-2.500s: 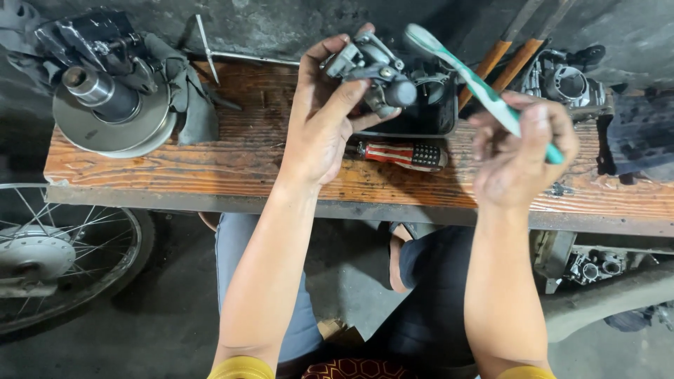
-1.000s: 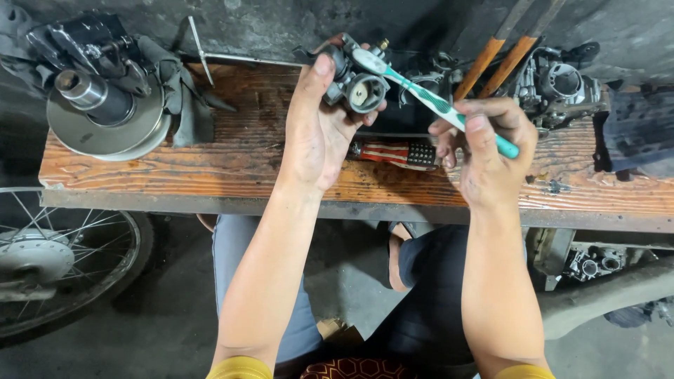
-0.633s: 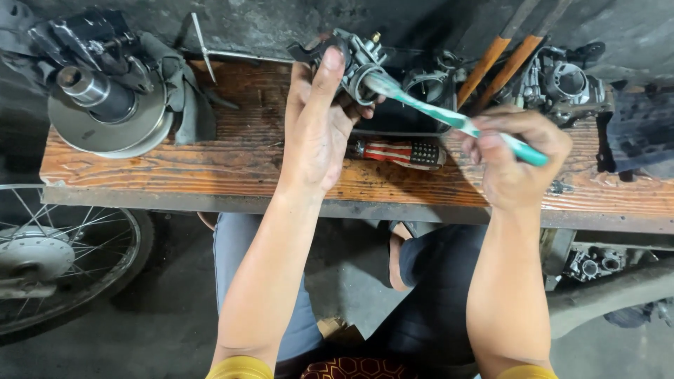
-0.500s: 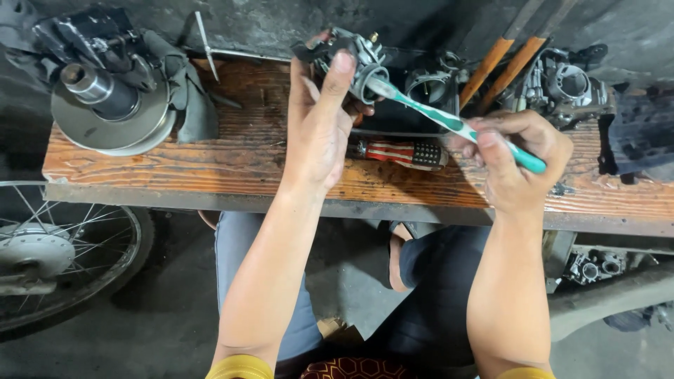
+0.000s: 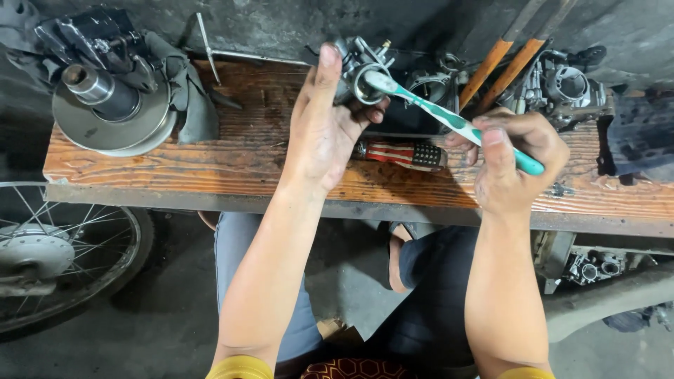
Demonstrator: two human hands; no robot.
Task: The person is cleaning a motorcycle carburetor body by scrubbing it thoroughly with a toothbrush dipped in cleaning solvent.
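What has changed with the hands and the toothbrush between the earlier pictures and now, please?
The right hand has brought the toothbrush down from its raised position, so its head now sits at the round opening of the carburetor. The left hand has turned that opening towards the brush. Both grips are unchanged; the clutch assembly still rests on the wooden bench.

Left hand (image 5: 324,133) raised over the wooden bench (image 5: 232,158), gripping a small metal carburetor (image 5: 358,67), round opening turned toward the right. Right hand (image 5: 511,163) pinches a teal-and-white toothbrush (image 5: 449,121); its head sits at the opening's rim. Red-handled tool (image 5: 399,154) lies on the plank between the hands. Clutch assembly (image 5: 112,105) at bench's left end. Spoked wheel (image 5: 42,256) below.
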